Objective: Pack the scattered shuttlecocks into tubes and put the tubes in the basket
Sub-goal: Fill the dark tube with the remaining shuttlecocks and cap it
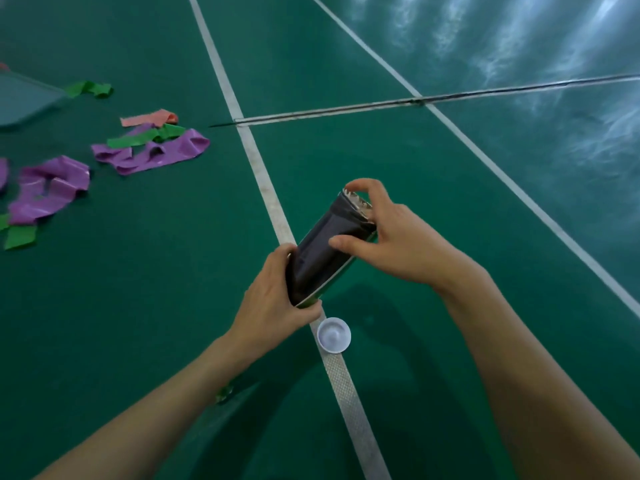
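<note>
Tube (325, 251): a dark cylinder is held tilted above the green court floor (138, 306), its open end raised away from the person and its lower end pointed back toward the body.
Shuttlecock (360, 204): pale feather tips are seen at the tube's open mouth, level with the rim; how many are stacked inside cannot be told.
Left hand (273, 306): the lower end of the tube is gripped, with the fingers wrapped round its far side and the thumb laid along the near side.
Right hand (398, 237): the upper end of the tube is clasped, the thumb pressed flat against the dark wall and the other fingers arched and spread over the mouth, the forefinger tip set on the far rim.
Cap (334, 335): a round white lid is left lying on the floor, on a white court line (263, 174), just below the left hand and apart from the tube.
Strips: crumpled purple bands (156, 154) are scattered on the floor to the left, mixed with green pieces (90, 89) and one pink piece (149, 118).
Left edge: part of a flat grey sheet (24, 98) is seen near the green pieces.
Court: a dark seam (450, 97) is run across the white lines farther off, and streaks of glare are spread over the floor at upper right.
</note>
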Demonstrator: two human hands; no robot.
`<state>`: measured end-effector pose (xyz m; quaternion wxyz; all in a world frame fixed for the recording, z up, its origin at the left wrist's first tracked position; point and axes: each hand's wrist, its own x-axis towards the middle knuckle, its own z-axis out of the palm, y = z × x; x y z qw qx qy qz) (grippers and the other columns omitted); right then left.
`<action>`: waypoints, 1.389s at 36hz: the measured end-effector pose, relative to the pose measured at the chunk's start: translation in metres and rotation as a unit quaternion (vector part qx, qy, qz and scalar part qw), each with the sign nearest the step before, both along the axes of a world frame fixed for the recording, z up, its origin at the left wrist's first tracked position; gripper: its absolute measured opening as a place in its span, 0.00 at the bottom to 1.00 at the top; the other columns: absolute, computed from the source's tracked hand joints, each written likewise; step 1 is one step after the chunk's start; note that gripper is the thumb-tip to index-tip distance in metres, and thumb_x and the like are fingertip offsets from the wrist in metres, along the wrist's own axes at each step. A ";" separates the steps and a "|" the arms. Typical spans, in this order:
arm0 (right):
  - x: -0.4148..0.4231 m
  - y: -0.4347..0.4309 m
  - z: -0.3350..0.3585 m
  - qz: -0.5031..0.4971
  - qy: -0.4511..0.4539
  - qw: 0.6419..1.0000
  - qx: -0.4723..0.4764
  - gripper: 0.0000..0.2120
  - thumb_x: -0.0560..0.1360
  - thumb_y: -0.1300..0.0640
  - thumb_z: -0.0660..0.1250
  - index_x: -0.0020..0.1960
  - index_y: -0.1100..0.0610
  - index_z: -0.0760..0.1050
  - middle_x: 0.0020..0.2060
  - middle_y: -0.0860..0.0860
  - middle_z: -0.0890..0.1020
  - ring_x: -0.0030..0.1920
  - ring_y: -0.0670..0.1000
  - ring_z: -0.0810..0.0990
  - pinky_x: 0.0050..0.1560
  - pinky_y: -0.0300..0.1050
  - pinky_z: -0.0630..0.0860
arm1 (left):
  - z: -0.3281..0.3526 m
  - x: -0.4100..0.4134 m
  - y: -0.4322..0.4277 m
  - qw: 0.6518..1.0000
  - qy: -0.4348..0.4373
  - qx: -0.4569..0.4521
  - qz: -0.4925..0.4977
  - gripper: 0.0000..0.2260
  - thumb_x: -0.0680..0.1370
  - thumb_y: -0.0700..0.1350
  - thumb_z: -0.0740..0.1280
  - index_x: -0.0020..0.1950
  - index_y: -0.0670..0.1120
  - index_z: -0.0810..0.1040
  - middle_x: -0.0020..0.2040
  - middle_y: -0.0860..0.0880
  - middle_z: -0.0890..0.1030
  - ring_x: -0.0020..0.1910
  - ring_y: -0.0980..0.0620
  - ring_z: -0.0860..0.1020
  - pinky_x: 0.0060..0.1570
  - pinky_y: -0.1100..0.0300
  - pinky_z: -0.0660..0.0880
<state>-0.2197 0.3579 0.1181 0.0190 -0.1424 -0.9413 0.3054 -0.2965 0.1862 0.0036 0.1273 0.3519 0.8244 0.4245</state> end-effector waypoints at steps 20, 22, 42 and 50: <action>0.005 0.023 -0.042 -0.061 -0.075 0.964 -0.248 0.37 0.76 0.40 0.62 0.77 0.43 0.47 0.74 0.44 0.61 0.73 0.43 0.60 0.71 0.38 0.55 | -0.019 0.001 0.006 0.993 0.059 -0.096 -0.045 0.38 0.66 0.59 0.71 0.72 0.53 0.59 0.58 0.51 0.70 0.51 0.48 0.75 0.46 0.49 0.76; 0.009 0.020 -0.068 -0.134 0.015 0.962 -0.237 0.31 0.76 0.43 0.64 0.76 0.43 0.56 0.62 0.45 0.78 0.61 0.43 0.75 0.65 0.37 0.67 | -0.021 -0.003 0.010 0.987 0.081 -0.129 -0.051 0.39 0.68 0.54 0.73 0.74 0.51 0.59 0.60 0.50 0.70 0.53 0.46 0.74 0.45 0.51 0.75; 0.039 -0.035 -0.258 0.024 -0.188 0.981 -0.037 0.35 0.75 0.45 0.67 0.76 0.50 0.55 0.77 0.51 0.53 0.77 0.56 0.46 0.75 0.58 0.48 | -0.073 -0.019 -0.039 0.898 0.103 -0.424 -0.051 0.43 0.69 0.54 0.73 0.76 0.52 0.52 0.61 0.45 0.69 0.56 0.44 0.73 0.49 0.53 0.73; 0.036 -0.017 -0.256 -0.125 -0.069 0.984 -0.104 0.28 0.76 0.53 0.67 0.74 0.54 0.63 0.72 0.52 0.64 0.73 0.53 0.57 0.74 0.51 0.55 | -0.075 -0.020 -0.043 0.893 0.102 -0.436 -0.053 0.43 0.69 0.54 0.73 0.76 0.52 0.50 0.61 0.45 0.68 0.57 0.45 0.72 0.50 0.53 0.73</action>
